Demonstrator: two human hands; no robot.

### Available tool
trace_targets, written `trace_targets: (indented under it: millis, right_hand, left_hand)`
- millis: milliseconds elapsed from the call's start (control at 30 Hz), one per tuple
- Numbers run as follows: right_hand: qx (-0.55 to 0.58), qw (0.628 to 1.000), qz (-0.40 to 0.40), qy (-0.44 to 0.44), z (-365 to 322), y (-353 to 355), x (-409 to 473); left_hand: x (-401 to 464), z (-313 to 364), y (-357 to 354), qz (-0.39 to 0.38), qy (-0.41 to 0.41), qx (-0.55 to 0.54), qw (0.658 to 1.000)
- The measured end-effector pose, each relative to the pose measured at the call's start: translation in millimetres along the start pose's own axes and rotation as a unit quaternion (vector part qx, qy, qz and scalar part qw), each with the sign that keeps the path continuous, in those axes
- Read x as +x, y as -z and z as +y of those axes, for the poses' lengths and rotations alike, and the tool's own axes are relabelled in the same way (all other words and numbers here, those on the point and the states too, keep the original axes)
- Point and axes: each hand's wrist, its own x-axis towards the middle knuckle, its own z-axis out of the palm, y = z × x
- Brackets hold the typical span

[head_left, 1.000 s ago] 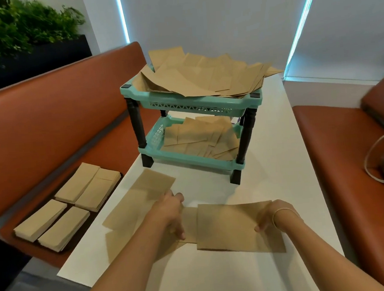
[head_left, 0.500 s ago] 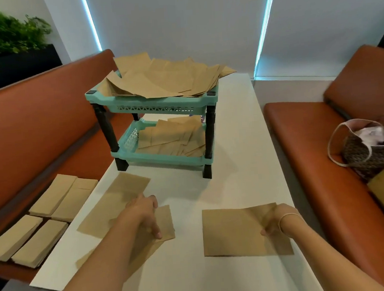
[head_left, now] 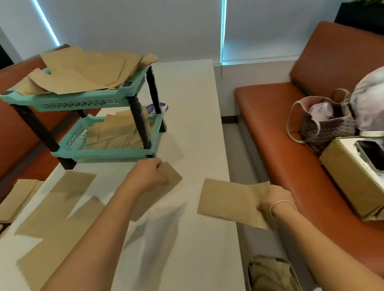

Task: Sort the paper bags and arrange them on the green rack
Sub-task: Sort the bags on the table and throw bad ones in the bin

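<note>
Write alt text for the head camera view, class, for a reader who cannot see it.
A person's left hand and right hand each hold a brown paper bag above a white table; behind stands a green rack with bags heaped on both shelves.

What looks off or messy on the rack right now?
The top shelf of the green rack holds a loose, fanned heap of paper bags, several overhanging the rim at skewed angles. The bags on the lower shelf are also jumbled rather than squared up. Nothing looks torn or spilled.
</note>
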Motion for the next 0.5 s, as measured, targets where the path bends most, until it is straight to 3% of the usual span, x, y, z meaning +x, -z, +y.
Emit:
trace_targets:
  millis: [133,267,500]
  right_hand:
    - [-0.008,0.999,0.035,-0.016,60,30,26]
    - [-0.080,0.997,0.011,0.008,121,36,45]
    - [-0.200,0.971,-0.109,0.072,197,-1,63]
  left_hand:
    - [-10,99,-32,0.061,-0.052,-0.155,0.985]
    - [-15,169,-85,0.061,-0.072,-0.266,0.959]
    - [-17,207,-190,-0.036,-0.056,-0.201,0.977]
